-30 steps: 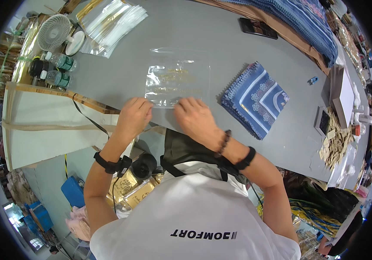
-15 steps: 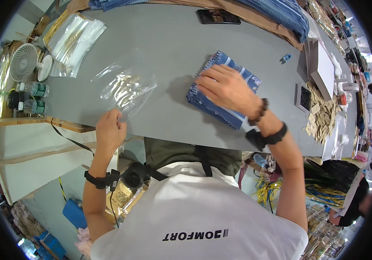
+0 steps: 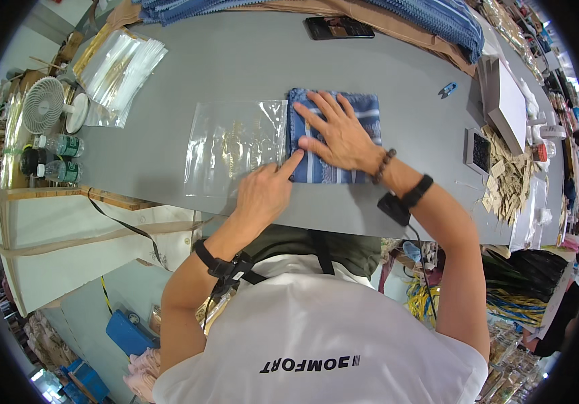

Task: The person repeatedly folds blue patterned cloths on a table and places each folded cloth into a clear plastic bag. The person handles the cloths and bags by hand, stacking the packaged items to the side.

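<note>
A folded blue patterned cloth [image 3: 369, 121] with pale stripes lies on the grey table. My right hand [image 3: 340, 138] presses flat on it, fingers spread. To its left a clear plastic bag [image 3: 229, 138] is laid out flat, its right edge meeting the cloth's left edge. My left hand [image 3: 266, 190] rests at the bag's lower right corner. Its index finger stretches out to the cloth's edge near my right thumb; the other fingers are bent and partly hidden.
More clear bags [image 3: 117, 74] are stacked at far left, near a white fan [image 3: 43, 104] and two water bottles [image 3: 60, 170]. A phone [image 3: 340, 27] lies at the back. Blue thread snips [image 3: 448, 89], a dark pad [image 3: 477, 150] and a pile of paper tags [image 3: 510, 178] sit at right.
The cloth has been turned square and shifted slightly. The bag, lifted and crumpled before, now lies flat beside it. My left hand has moved right; my right hand has flattened onto the cloth.
</note>
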Motion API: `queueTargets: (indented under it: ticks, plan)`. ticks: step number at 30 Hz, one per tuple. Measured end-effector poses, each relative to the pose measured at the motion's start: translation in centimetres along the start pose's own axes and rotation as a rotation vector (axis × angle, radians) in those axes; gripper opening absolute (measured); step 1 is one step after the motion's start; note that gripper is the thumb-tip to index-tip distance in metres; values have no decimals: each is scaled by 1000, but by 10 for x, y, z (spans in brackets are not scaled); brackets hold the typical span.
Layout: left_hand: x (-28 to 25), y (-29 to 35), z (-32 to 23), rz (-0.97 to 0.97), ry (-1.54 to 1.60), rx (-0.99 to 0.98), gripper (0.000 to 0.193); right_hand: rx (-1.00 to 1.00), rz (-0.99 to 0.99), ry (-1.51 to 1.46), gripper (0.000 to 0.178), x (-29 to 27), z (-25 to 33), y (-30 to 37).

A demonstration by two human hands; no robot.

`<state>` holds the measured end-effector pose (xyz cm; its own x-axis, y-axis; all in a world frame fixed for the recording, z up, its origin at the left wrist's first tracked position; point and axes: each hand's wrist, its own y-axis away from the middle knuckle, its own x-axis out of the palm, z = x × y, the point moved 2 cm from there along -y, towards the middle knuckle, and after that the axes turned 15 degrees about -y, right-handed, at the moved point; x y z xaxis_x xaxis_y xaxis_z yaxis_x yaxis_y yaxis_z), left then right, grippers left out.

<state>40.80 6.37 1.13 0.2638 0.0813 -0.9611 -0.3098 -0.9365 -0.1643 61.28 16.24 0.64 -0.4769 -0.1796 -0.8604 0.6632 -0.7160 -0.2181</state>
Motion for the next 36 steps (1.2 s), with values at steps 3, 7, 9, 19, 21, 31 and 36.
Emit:
queueTargets:
  ticks: [3,7,9,19,21,31,36]
  plan:
    - [2,1,-2,32,45,-13,58,19,19,-53,92,0,24,34]
    - [0,-1,1,-94,235,-160,43,39,-125,-189,62,8,41,59]
    - [4,-7,4,-98,267,-225,37,-23,-214,-202,56,10,44,59]
    - [5,-3,15,-190,612,-208,23,83,-250,-302,49,36,57,0]
    - [-2,-7,20,-94,671,-168,29,53,-208,-182,53,40,66,-3]
    - [-5,-50,73,78,393,91,8,-336,343,-378,61,68,118,-9]
    - [-37,-7,61,-328,392,-143,20,-88,111,-433,74,80,118,-27]
